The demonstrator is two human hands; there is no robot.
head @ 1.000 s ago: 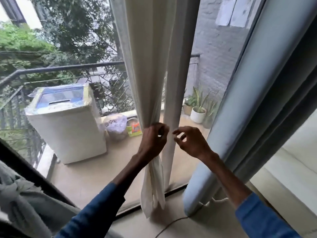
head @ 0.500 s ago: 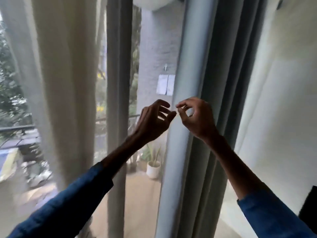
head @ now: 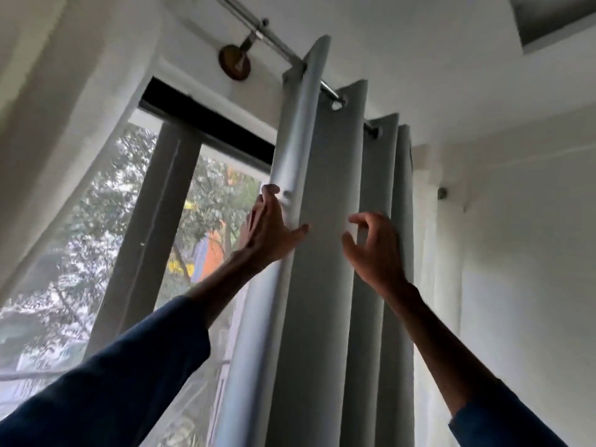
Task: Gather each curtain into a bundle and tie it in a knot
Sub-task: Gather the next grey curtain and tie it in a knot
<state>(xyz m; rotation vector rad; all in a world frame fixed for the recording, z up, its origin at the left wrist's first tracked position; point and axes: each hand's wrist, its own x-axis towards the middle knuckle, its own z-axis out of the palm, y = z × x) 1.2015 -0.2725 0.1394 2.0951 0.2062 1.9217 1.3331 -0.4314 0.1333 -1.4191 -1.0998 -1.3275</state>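
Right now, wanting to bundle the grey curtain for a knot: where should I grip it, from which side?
Probably round all folds of the grey curtain, closing in from both outer edges: they hang straight and parallel, so should gather inward. The left hand holds the window-side edge; the right hand hovers in front.

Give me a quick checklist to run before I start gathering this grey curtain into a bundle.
1. Left hand grips the leading fold of the grey curtain: ok.
2. Right hand has hold of the other folds: not ok; it is curled in front of them, holding nothing.
3. Curtain hung on the rod: ok.
4. Folds hang straight, untangled: ok.
5. Curtain's lower end free: cannot tell, out of view.
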